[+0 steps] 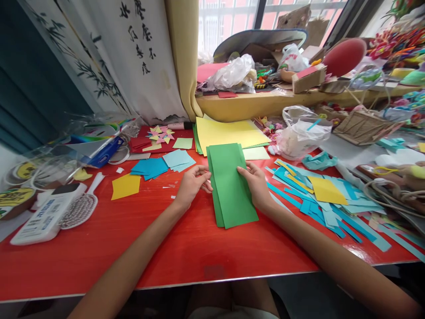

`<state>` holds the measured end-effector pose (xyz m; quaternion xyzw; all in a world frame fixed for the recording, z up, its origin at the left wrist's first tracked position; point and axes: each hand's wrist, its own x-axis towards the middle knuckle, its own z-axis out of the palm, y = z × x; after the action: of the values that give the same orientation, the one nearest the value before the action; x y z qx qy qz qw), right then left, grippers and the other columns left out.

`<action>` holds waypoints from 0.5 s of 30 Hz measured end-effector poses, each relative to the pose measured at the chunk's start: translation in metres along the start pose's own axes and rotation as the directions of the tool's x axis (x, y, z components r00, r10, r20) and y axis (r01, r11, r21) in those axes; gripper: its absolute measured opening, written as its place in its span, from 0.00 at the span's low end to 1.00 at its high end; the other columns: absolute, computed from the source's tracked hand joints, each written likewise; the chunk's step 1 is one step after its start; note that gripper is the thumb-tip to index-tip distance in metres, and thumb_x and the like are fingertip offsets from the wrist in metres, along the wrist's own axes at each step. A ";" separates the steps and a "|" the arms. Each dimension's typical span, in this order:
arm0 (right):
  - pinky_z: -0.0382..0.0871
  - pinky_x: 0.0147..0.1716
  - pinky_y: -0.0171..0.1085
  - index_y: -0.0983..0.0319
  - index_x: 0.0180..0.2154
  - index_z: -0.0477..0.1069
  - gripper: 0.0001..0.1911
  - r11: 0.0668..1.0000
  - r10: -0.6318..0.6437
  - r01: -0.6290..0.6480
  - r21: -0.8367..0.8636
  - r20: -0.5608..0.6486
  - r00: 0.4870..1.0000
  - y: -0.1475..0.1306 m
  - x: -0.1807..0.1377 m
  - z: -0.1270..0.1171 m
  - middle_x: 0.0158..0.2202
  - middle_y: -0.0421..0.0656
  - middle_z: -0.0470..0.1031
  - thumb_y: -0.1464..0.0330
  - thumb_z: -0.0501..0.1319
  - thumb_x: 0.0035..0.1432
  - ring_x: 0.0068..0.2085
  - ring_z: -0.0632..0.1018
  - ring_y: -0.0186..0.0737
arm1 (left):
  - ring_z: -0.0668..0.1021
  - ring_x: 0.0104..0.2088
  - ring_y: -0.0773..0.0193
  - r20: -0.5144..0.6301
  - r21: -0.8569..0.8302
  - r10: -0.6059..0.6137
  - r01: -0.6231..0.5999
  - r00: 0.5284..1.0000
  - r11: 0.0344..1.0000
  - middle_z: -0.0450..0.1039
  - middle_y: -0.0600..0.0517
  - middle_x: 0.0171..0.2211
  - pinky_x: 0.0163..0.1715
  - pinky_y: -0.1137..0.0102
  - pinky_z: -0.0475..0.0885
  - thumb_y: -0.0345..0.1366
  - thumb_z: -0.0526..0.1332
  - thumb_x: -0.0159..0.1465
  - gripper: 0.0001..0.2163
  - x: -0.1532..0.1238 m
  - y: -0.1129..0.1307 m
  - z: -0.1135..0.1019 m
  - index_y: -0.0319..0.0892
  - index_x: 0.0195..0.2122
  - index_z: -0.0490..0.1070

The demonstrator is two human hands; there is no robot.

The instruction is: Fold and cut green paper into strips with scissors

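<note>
Two long green paper strips (234, 186) overlap, slightly fanned, upright above the red table. My right hand (257, 184) pinches their right edge, with the thumb on the front face and the fingers behind. My left hand (194, 184) is at their left edge, its thumb and fingers drawn together against the rear strip's side. Behind the strips lies a stack of large yellow sheets (229, 130) with green sheets under it. Left of my left hand are blue paper squares (149, 167), light blue squares (179, 159) and a yellow square (126, 186).
Cut blue strips and scraps (318, 208) cover the right side, with a yellow square (327, 190) on top. At left lie a white bottle (48, 212) and a hairbrush (81, 208). A folded paper star (160, 134) and a plastic bag (302, 133) stand farther back.
</note>
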<state>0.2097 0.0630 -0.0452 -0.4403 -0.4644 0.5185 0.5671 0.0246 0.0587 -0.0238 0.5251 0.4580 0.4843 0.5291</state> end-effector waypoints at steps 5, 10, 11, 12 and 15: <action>0.73 0.34 0.41 0.59 0.42 0.67 0.16 1.000 0.000 0.000 -0.014 0.015 1.000 0.002 0.001 -0.001 0.41 0.44 0.76 0.60 0.61 0.53 0.36 0.78 0.43 | 0.75 0.17 0.69 0.002 0.044 -0.028 0.028 1.000 0.999 0.66 0.58 0.20 0.18 0.74 0.71 0.35 0.60 0.57 0.09 0.000 -0.003 0.001 0.38 0.36 0.64; 0.73 0.35 0.41 0.59 0.43 0.66 0.16 0.997 -0.027 0.028 -0.067 0.014 1.000 0.002 0.003 -0.001 0.43 0.45 0.75 0.61 0.61 0.53 0.38 0.77 0.43 | 0.75 0.17 0.68 -0.039 0.040 0.021 -0.020 0.999 0.999 0.67 0.58 0.23 0.16 0.74 0.70 0.40 0.58 0.60 0.12 -0.001 -0.004 0.001 0.42 0.42 0.61; 0.73 0.35 0.41 0.59 0.43 0.66 0.16 0.997 -0.034 0.035 -0.074 0.018 0.999 0.002 0.003 -0.002 0.42 0.45 0.75 0.60 0.61 0.53 0.38 0.77 0.43 | 0.75 0.17 0.69 -0.038 0.035 0.033 -0.032 0.999 0.999 0.67 0.58 0.23 0.15 0.74 0.70 0.42 0.58 0.60 0.12 -0.002 -0.004 0.002 0.42 0.41 0.62; 0.73 0.35 0.42 0.59 0.43 0.66 0.16 0.996 -0.041 0.043 -0.080 0.025 0.999 0.002 0.003 -0.002 0.42 0.45 0.75 0.60 0.61 0.54 0.37 0.77 0.43 | 0.75 0.16 0.68 -0.038 0.036 0.044 -0.042 0.998 0.998 0.67 0.58 0.23 0.15 0.75 0.69 0.43 0.58 0.59 0.12 -0.002 -0.004 0.002 0.42 0.40 0.62; 0.73 0.35 0.42 0.58 0.43 0.65 0.15 0.993 -0.066 0.071 -0.092 0.061 0.996 0.000 0.002 -0.001 0.41 0.44 0.75 0.60 0.60 0.55 0.37 0.77 0.42 | 0.74 0.15 0.68 -0.041 0.062 0.069 -0.066 0.997 0.996 0.65 0.59 0.20 0.14 0.75 0.69 0.44 0.59 0.58 0.13 -0.002 -0.004 0.002 0.42 0.39 0.64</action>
<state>0.2111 0.0647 -0.0458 -0.4353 -0.5193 0.4887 0.5496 0.0264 0.0562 -0.0279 0.5453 0.4659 0.4991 0.4863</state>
